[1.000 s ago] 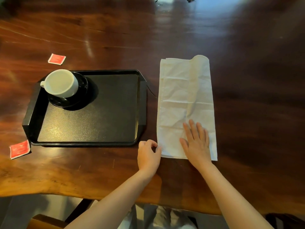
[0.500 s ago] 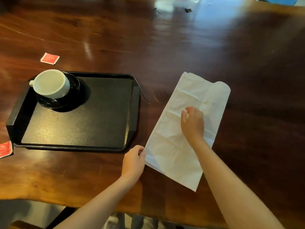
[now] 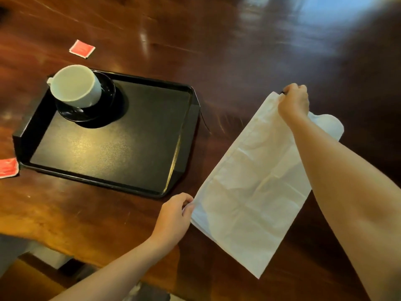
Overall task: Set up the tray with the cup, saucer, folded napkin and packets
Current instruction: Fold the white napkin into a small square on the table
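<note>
Near packet cut off by the left edge. Napkin's far right part hidden behind the right forearm. Fingertips of both the left hand and the right hand curled out of sight at napkin corners. Upper right of table blurred.

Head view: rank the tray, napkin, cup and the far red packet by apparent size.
1. tray
2. napkin, nearer the camera, so its rank against the tray is unsure
3. cup
4. far red packet
</note>
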